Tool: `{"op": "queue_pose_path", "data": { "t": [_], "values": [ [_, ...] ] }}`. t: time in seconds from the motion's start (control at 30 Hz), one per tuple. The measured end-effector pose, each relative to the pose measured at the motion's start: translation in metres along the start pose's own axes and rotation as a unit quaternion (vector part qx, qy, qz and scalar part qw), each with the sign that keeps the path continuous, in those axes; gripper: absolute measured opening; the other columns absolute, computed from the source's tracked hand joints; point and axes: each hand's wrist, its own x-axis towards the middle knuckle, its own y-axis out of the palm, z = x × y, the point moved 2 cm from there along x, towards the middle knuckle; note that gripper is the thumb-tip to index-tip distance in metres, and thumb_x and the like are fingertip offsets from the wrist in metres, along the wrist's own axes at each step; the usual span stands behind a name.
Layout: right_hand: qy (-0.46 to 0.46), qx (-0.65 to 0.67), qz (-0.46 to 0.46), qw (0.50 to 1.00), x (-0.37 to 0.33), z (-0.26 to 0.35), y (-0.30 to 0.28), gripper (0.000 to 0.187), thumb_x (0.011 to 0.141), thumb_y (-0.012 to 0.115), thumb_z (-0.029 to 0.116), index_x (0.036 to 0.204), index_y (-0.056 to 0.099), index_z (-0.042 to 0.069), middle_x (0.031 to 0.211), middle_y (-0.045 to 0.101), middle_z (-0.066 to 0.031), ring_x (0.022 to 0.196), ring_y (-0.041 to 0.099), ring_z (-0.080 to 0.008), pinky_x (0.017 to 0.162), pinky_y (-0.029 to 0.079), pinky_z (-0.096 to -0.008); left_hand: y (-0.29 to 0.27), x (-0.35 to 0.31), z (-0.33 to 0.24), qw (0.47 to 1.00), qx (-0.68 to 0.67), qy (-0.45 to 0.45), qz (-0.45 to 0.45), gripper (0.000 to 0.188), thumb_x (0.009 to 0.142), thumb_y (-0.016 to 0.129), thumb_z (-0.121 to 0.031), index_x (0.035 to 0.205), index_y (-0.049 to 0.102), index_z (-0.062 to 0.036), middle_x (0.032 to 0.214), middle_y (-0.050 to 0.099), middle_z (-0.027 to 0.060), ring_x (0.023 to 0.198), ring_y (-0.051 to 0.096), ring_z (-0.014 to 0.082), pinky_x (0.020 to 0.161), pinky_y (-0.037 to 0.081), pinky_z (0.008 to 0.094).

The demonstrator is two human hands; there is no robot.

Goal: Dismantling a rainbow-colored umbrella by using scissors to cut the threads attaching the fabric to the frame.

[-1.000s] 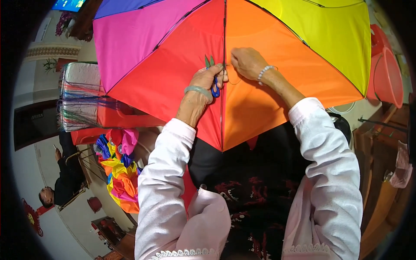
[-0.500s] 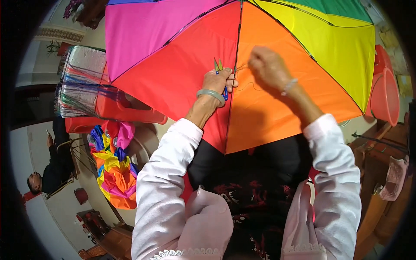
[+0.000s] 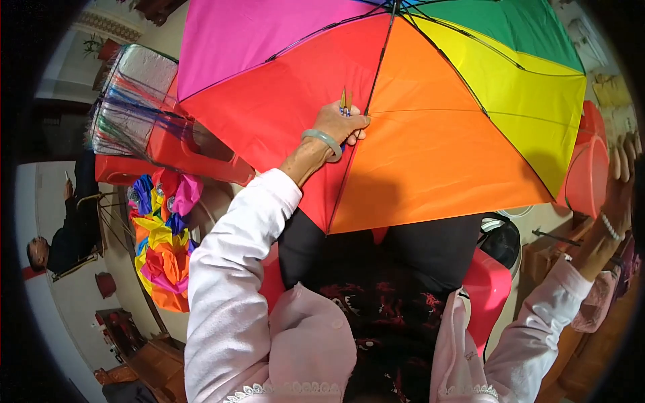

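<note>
A multicoloured umbrella (image 3: 443,158) lies spread across my lap with its dark ribs facing up. My left hand (image 3: 339,124) is closed around small thread snips (image 3: 346,104), blades pointing away from me. Its thumb and fingers pinch the umbrella rib (image 3: 377,74) where the red and orange panels meet. From there a thin dark thread (image 3: 430,109) runs taut across the orange and yellow panels toward my right hand (image 3: 619,178), stretched far out at the right rim. That hand seems to grip the thread; its fingertips are dim, and any needle is too small to see.
At the left, bundles of coloured thread (image 3: 124,101) hang over a white block on a red plastic stool (image 3: 175,144). Below it lies a heap of colourful fabric (image 3: 164,248). A pink bucket (image 3: 586,174) stands at the right. A seated person (image 3: 70,218) is at the far left.
My right hand has swung from above the orange panel out to the far right, drawing the loose thread straight. The left hand keeps its hold; the umbrella has tilted slightly.
</note>
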Motion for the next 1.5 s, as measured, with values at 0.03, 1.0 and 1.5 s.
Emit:
{"op": "queue_pose_path", "data": {
  "t": [0.03, 1.0, 1.5],
  "values": [
    [0.000, 0.003, 0.006, 1.000, -0.006, 0.002, -0.007, 0.009, 0.079, 0.058, 0.006, 0.070, 0.059, 0.003, 0.063, 0.058, -0.0061, 0.050, 0.054, -0.0099, 0.045, 0.050, -0.0241, -0.006, 0.002, -0.002, 0.999, 0.041, 0.016, -0.006, 0.017, 0.073, 0.064, -0.008, 0.076, 0.048, -0.0038, 0.058, 0.054, 0.0043, 0.042, 0.048, 0.0087, 0.036, 0.036, 0.0210],
    [-0.049, -0.219, -0.172, 0.959, 0.133, -0.034, -0.093, 0.033, 0.088, 0.048, 0.018, 0.109, 0.049, -0.006, 0.097, 0.055, -0.0114, 0.089, 0.055, -0.0179, 0.084, 0.045, -0.0285, -0.028, 0.022, -0.017, 0.961, 0.218, 0.155, 0.071, 0.018, 0.077, 0.058, -0.020, 0.074, 0.053, -0.0024, 0.062, 0.047, -0.0006, 0.057, 0.044, 0.0089, 0.054, 0.038, 0.0247],
    [0.068, -0.473, 0.271, 0.836, 0.073, -0.243, 0.072, 0.005, 0.071, 0.052, 0.001, 0.076, 0.053, 0.002, 0.065, 0.057, -0.0059, 0.055, 0.051, -0.0143, 0.052, 0.045, -0.0271, -0.025, 0.012, -0.025, 0.995, -0.062, 0.068, 0.023, 0.012, 0.078, 0.059, -0.012, 0.081, 0.056, -0.0007, 0.065, 0.053, 0.0015, 0.047, 0.042, 0.0044, 0.037, 0.033, 0.0187]
  ]
}}
